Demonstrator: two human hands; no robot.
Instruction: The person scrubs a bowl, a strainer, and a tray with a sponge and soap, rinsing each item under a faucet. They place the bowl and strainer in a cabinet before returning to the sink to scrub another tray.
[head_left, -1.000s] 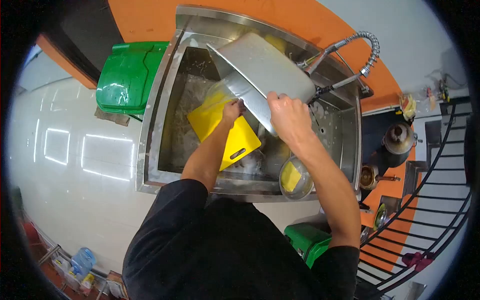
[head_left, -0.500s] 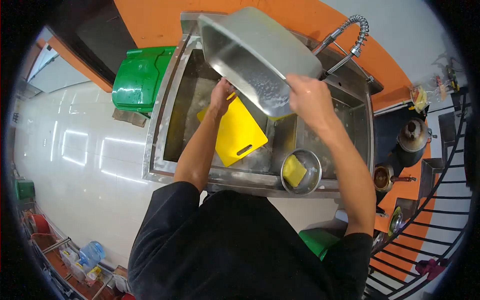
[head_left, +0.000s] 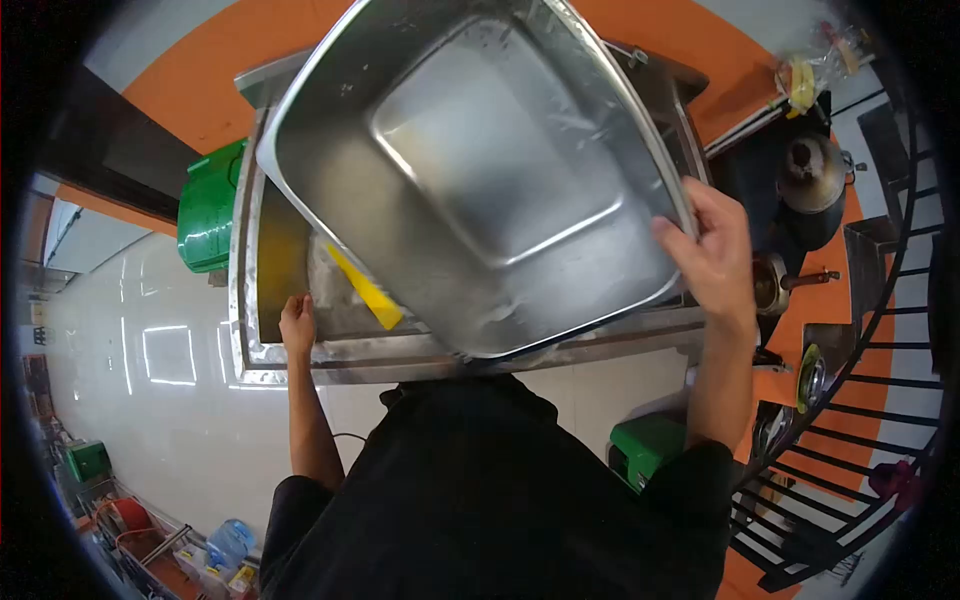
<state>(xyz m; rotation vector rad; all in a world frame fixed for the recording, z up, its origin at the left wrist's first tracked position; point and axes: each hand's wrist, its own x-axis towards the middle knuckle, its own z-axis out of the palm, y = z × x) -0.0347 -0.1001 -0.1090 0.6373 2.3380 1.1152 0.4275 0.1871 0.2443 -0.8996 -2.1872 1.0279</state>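
A large, deep stainless steel pan (head_left: 500, 140) is held up over the sink (head_left: 380, 366), its wet inside turned toward me. My right hand (head_left: 712, 245) grips its right rim, thumb on the inner side. My left hand (head_left: 298, 322) is apart from the pan, over the sink's front left part, with fingers curled in and nothing visible in them. A strip of the yellow cutting board (head_left: 372, 292) shows in the left basin; the pan hides the rest. The small metal bowl and sponge are out of sight behind the pan.
A green bin (head_left: 210, 210) stands left of the sink. At the right are a lidded pot (head_left: 812, 180), a smaller pan with a handle (head_left: 768, 284) and a black railing (head_left: 850, 420). Another green container (head_left: 648, 445) sits below, near my right arm.
The pan has turned from tilted over the basin to facing me and come nearer, covering bowl and faucet. My left hand has drawn back left; my right hand has moved right with the pan.
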